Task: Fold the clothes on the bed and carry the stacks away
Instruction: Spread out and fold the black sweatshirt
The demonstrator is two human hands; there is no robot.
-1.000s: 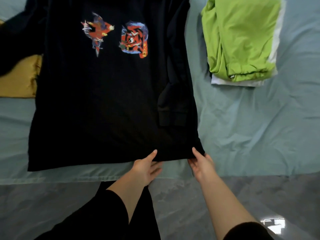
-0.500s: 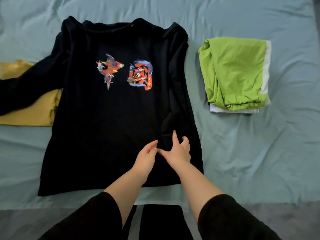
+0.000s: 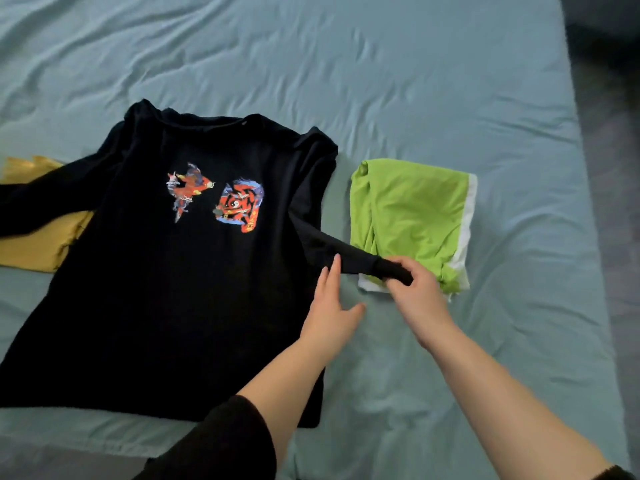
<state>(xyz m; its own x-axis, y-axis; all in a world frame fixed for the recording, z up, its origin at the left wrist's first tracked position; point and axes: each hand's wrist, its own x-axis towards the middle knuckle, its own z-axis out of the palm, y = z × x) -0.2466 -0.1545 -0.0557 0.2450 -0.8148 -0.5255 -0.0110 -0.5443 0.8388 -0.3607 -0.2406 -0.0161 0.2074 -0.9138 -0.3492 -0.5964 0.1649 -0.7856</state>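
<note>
The right hand (image 3: 419,296) pinched the cuff (image 3: 394,271) of the black printed long-sleeved shirt (image 3: 180,289) at centre right. The sleeve (image 3: 329,245) ran leftward from it, with the spread left hand (image 3: 329,313) touching its middle.

Left hand (image 3: 329,313) flat, fingers straight — right hand (image 3: 419,296) curled, seemingly pinching the black sleeve (image 3: 353,258).

Bare sheet (image 3: 398,81) beyond; green stack (image 3: 412,209) blocks right
</note>
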